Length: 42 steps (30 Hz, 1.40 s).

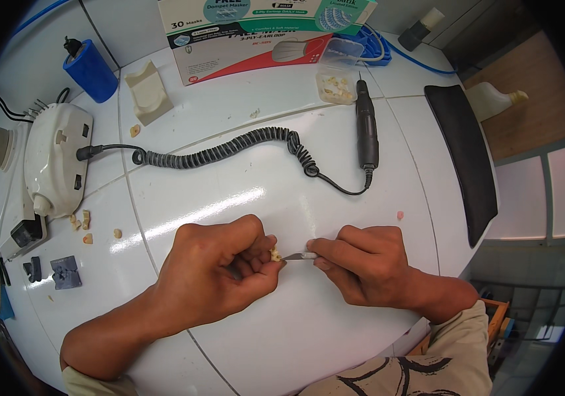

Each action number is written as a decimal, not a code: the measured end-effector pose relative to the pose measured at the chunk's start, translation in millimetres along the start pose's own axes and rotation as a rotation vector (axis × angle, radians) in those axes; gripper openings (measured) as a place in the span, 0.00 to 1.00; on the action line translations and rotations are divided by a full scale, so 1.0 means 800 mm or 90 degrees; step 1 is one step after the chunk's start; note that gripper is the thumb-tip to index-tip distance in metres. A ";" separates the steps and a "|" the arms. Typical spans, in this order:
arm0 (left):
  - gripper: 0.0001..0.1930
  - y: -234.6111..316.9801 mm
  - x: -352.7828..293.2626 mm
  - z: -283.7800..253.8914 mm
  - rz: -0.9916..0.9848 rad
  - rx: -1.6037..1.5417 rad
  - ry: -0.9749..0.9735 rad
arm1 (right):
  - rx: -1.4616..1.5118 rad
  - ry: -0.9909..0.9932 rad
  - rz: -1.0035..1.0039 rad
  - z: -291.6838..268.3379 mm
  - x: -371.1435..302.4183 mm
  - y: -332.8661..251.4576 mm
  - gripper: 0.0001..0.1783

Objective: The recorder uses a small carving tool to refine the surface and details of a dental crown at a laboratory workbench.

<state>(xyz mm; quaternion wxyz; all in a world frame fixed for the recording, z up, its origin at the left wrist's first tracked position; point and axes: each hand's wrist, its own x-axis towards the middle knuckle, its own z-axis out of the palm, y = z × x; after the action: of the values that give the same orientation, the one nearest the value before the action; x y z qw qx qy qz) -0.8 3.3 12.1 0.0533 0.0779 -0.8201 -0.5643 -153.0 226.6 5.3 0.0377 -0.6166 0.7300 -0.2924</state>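
Note:
Near the middle of the white tiled table, my left hand (226, 267) pinches a small cream tooth-like piece (275, 254) between thumb and fingertips. My right hand (365, 264) is closed around a craft knife (305, 255) with a silver handle and a narrow pointed blade. The blade's tip reaches the piece beside my left thumb, and seems to touch it. Most of the handle is hidden inside my right fingers. Beyond my hands lies a black rotary handpiece (367, 125), joined by a coiled black cord (223, 150) to a white control box (58, 158).
A clear plastic box (336, 87) of cream pieces stands by the mask boxes (249, 59) at the back. At left are a blue cylinder (91, 70), a cream block (147, 92), small cream bits (86, 219) and a grey block (66, 272). A black pad (464, 165) lines the right edge.

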 end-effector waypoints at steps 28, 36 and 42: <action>0.09 0.003 0.000 0.000 -0.013 0.016 0.006 | -0.041 -0.011 0.001 0.003 0.000 -0.003 0.11; 0.10 0.001 0.000 0.000 -0.006 0.015 0.001 | -0.034 -0.029 -0.021 -0.002 0.003 -0.003 0.14; 0.10 0.002 0.001 0.001 -0.001 0.028 0.004 | -0.046 -0.014 0.001 0.002 0.003 -0.004 0.10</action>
<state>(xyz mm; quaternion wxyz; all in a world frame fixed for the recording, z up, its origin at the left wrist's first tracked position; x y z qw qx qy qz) -1.5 4.2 13.7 0.0539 0.0815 -0.8322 -0.5457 -150.1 223.8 5.8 0.0238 -0.6201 0.7402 -0.2588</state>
